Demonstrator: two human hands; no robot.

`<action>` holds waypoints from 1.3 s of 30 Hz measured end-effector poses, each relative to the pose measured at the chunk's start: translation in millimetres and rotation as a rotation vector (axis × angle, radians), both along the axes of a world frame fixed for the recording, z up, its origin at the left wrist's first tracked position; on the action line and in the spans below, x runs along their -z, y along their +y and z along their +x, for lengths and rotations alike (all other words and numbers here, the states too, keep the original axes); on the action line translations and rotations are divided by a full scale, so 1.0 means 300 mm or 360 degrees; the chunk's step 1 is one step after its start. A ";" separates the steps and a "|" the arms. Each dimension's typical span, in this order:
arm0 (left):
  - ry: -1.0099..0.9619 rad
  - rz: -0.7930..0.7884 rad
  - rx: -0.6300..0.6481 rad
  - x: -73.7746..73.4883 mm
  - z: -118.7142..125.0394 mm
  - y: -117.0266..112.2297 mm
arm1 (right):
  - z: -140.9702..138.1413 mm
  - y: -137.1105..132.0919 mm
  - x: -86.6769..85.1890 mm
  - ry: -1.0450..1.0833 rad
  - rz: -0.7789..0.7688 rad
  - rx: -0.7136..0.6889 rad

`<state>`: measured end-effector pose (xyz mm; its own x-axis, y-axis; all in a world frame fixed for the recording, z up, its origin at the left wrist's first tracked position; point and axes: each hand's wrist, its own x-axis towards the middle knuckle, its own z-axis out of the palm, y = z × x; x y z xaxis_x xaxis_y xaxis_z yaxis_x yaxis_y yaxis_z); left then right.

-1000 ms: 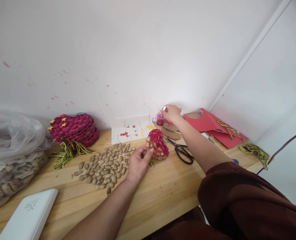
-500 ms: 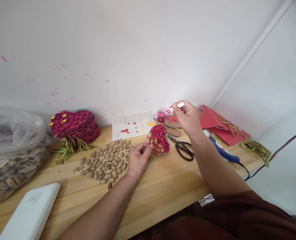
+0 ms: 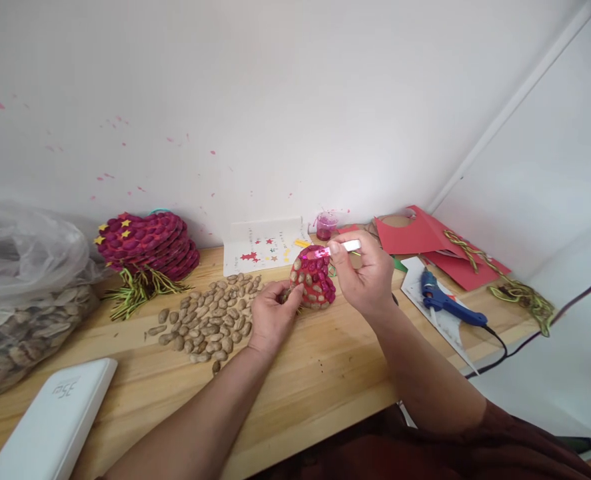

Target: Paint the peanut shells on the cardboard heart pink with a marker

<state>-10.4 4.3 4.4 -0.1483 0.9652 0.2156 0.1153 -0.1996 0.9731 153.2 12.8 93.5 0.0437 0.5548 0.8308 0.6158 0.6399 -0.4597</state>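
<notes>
My left hand [image 3: 276,310] pinches the near left edge of a round red craft piece [image 3: 315,288] covered with peanut shells, some painted magenta and some bare. In my right hand [image 3: 365,273] is a white-handled paintbrush [image 3: 344,248], its magenta-wet tip against the upper shells of the piece. Just behind stands a small clear cup [image 3: 326,225] of magenta paint. Loose peanut shells [image 3: 210,319] spread over the table left of my left hand. My right hand covers most of the scissors.
A stack of magenta peanut-shell pieces [image 3: 148,243] with green yarn fringes stands left, near a plastic bag [image 3: 20,313] of shells. A white power bank [image 3: 55,417] lies in front. Paper with stars [image 3: 240,248] lies behind; a blue glue gun [image 3: 450,303], red card [image 3: 400,233] and yarn [image 3: 522,300] lie right.
My right hand has brought the paintbrush from the paint cup down and toward me onto the craft piece. My left hand keeps its grip. The view has shifted slightly, showing more of the glue gun.
</notes>
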 end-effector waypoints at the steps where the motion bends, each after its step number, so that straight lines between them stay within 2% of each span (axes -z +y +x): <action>1: 0.0029 0.0007 -0.0010 -0.003 0.000 -0.002 | 0.002 0.002 0.002 -0.0009 -0.0006 -0.0010; 8: 0.0117 0.0057 -0.0031 -0.002 0.000 -0.008 | -0.005 0.002 0.005 -0.0024 0.0009 -0.0094; 16: 0.0133 0.0144 -0.0041 -0.016 0.001 -0.017 | -0.009 -0.003 0.005 -0.0077 -0.0025 -0.0043; 28: 0.0252 0.0295 -0.0074 -0.030 0.001 -0.031 | 0.000 -0.008 -0.009 -0.0086 0.0057 0.0030; 34: 0.0275 0.0337 -0.0084 -0.044 0.001 -0.036 | -0.007 -0.018 -0.007 -0.0113 0.0053 -0.0038; 39: 0.0275 0.0376 -0.0106 -0.062 0.002 -0.040 | -0.004 -0.022 -0.010 -0.0093 0.0112 0.0035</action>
<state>-9.8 -7.8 22.9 -0.1513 0.8746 0.4605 0.2957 -0.4045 0.8654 152.0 6.2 96.5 0.0057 0.4946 0.8691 0.6547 0.6551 -0.3771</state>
